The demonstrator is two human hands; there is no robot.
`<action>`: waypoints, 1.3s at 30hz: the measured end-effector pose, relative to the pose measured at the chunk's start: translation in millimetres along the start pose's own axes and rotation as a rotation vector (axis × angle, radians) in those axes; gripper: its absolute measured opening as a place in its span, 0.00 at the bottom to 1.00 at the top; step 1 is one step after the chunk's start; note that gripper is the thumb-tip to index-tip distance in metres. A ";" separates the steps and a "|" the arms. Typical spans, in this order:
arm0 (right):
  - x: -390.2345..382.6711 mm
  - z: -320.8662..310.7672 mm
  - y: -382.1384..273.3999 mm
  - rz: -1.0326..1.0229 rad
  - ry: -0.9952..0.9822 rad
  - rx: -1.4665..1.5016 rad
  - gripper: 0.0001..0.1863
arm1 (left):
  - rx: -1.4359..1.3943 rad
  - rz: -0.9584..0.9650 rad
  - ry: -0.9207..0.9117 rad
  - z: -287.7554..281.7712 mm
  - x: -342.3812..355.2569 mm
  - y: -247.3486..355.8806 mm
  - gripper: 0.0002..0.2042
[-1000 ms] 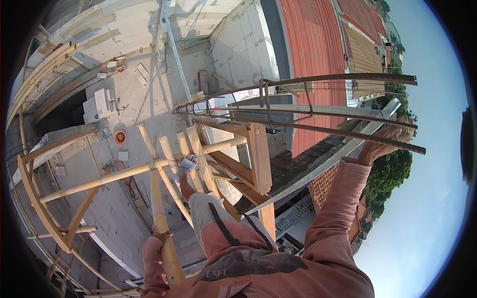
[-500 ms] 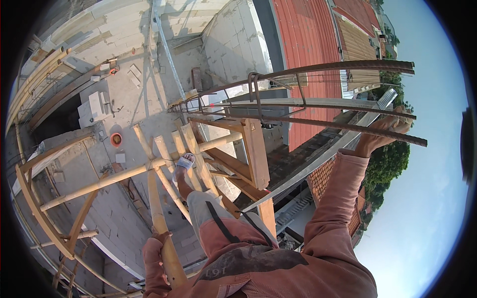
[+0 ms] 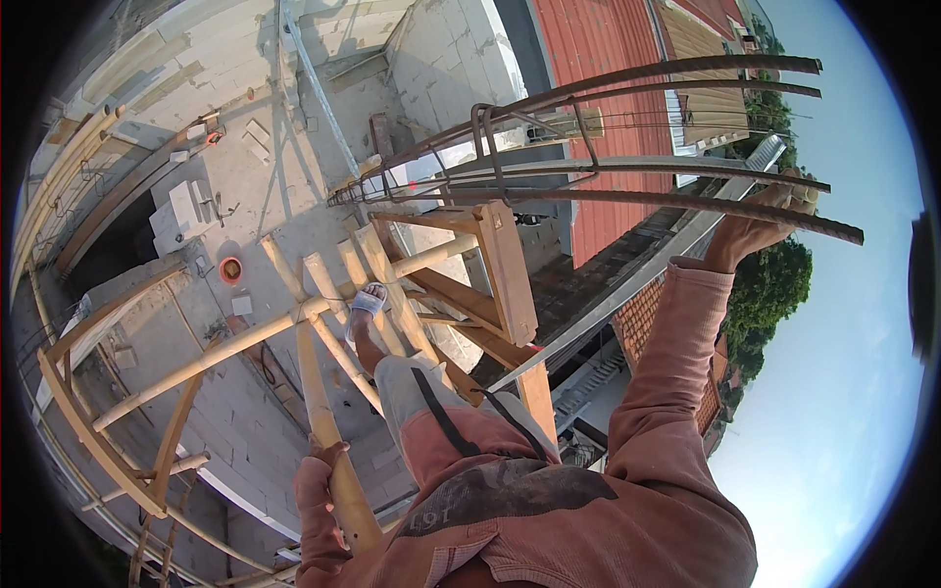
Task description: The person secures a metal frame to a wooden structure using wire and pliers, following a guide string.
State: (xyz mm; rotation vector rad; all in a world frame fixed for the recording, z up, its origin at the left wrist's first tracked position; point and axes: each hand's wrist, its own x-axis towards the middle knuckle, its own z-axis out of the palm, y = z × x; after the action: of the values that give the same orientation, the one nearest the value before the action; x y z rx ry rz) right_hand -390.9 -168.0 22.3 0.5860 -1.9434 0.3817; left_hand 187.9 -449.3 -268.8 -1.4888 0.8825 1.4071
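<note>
I find the rebar cage [image 3: 686, 201] raised across the upper right, its long rusty bars running from the deck toward the open sky, free ends at the right. My right hand [image 3: 750, 230] is closed around the lower bars near those ends; a bar crosses in front of it, so I cannot confirm how far each finger wraps. The arm is stretched well out from the body.

My left hand [image 3: 321, 459] is curled around a thick bamboo pole [image 3: 321, 407], low and close to my left side, thumb and some fingers visible, the rest hidden behind the wrist and pole.

Between the two hands, one foot in a sandal [image 3: 361, 302] rests on short bamboo lengths, beside the point where a long crosspole [image 3: 206, 367] meets them. Just right of the foot stands a wood frame [image 3: 510, 274], below the cage as seen from my camera.

Further out, I note an orange bucket [image 3: 230, 270] on the grey floor [image 3: 260, 201], with white blocks [image 3: 186, 211] near it and a pale block wall [image 3: 456, 78] beyond. To the right lie a red metal roof [image 3: 618, 137], a tiled roof [image 3: 647, 304] and a green tree [image 3: 779, 299].
</note>
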 end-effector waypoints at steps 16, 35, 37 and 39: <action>-2.0 3.4 -13.7 0.103 0.028 -0.037 0.19 | -0.067 0.051 0.003 3.7 -10.5 3.9 0.31; -20.8 -21.3 -34.2 0.122 -0.095 0.038 0.18 | -0.005 0.075 -0.035 5.1 5.9 -7.0 0.24; -21.0 -25.0 -30.3 0.131 -0.082 0.061 0.18 | -0.064 0.104 -0.033 5.9 -2.2 -6.4 0.23; -22.5 -30.4 -24.5 0.102 -0.090 -0.002 0.18 | -0.100 0.045 -0.011 5.8 -8.1 -4.3 0.25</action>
State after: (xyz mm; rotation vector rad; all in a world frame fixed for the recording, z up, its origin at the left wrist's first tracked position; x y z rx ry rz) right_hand -346.4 -167.8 15.0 0.5110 -2.0650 0.4234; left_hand 188.9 -442.9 -260.1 -1.5429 0.8538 1.5103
